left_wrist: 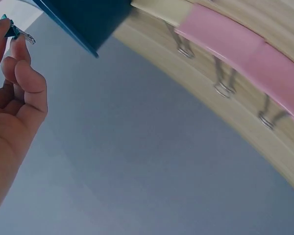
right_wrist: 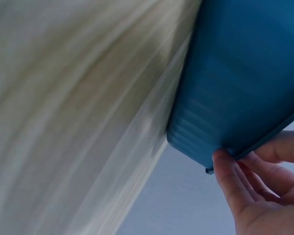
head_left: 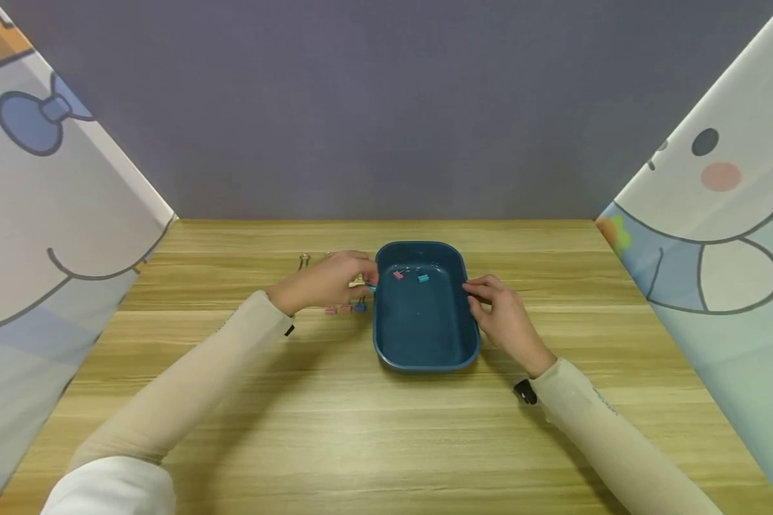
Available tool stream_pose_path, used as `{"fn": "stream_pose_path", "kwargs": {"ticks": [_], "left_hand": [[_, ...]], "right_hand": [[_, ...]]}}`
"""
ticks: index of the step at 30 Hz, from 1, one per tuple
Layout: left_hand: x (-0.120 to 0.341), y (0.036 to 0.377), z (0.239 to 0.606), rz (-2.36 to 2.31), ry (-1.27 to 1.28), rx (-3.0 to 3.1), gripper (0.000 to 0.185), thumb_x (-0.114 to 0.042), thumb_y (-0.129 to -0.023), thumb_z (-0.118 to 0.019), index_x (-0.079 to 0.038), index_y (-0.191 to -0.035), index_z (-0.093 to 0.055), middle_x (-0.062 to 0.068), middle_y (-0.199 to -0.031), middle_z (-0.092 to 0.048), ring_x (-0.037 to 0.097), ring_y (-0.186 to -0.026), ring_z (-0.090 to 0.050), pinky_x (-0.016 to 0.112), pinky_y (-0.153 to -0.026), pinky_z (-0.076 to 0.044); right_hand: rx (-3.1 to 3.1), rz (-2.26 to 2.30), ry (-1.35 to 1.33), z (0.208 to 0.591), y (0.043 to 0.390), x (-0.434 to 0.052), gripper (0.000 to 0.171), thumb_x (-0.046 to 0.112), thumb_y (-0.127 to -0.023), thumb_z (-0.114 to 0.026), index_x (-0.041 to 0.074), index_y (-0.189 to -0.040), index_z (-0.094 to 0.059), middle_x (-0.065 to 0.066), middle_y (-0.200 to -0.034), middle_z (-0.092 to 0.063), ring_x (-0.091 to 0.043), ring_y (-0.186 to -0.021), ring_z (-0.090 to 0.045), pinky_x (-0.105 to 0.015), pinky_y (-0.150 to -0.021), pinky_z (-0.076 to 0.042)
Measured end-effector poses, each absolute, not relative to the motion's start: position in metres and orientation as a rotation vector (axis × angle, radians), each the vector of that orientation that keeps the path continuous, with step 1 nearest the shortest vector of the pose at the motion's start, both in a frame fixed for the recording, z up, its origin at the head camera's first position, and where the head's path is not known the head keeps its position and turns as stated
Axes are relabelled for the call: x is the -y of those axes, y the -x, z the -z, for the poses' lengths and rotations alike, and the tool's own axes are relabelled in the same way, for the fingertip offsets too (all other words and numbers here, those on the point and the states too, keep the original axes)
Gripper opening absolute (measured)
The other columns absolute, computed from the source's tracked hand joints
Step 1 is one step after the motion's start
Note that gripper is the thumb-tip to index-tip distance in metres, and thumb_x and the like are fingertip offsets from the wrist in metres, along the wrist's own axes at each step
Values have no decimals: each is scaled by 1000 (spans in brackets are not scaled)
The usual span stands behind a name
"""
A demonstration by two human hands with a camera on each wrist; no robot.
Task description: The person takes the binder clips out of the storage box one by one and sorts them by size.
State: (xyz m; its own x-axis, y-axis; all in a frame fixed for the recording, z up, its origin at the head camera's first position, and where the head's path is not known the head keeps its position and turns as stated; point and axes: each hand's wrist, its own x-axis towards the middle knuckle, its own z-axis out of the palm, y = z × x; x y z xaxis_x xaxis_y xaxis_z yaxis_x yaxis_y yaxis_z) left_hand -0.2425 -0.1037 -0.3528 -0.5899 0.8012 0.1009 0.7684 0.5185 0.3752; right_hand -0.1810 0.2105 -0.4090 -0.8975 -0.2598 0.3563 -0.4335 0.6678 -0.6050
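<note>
My left hand (head_left: 325,279) pinches a small teal binder clip (left_wrist: 12,30) between thumb and fingertips, close beside the left rim of a dark blue bin (head_left: 419,329). The clip's silver wire handle sticks out past the fingers in the left wrist view. On the other side, my right hand (head_left: 505,318) grips the bin's right rim, with a finger against the outer wall in the right wrist view. Inside the bin, toward its far end, lie a pink binder clip (head_left: 398,275) and a light blue one (head_left: 423,278).
Left of the bin, more binder clips lie on the wooden table (head_left: 361,436), among them a blue clip (head_left: 360,307) and a pink clip (head_left: 331,311). Wire handles (head_left: 305,259) show behind the left hand, which partly covers this group. A grey panel (head_left: 386,107) stands behind the table.
</note>
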Motion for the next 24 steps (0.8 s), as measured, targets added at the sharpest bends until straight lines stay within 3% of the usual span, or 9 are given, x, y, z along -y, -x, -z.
{"fn": "stream_pose_path", "kwargs": {"ticks": [15,24], "left_hand": [[143,239,363,-561,-1325,-2748,9,-1,-83,-67,-9,-87,-66,-2,-85,-58,17,-77,-54,29,-69,-46],[173,232,380,-545,-1185,-2739,15,4,-79,-72,-9,-84,-67,3,-94,-65,19,-88,-61,30,-67,-48]], "right_hand": [[2627,-1033,-555,408,178,-212,26,-4,-89,-59,-7,-114,-64,-14,-110,-59,-28,-95,-62,-38,-75,-53],[2625,-1035,-569,408,180,-211,26,-5,-89,-59,-8,-114,-64,-14,-110,-58,-28,-96,-62,-37,-75,-53]]}}
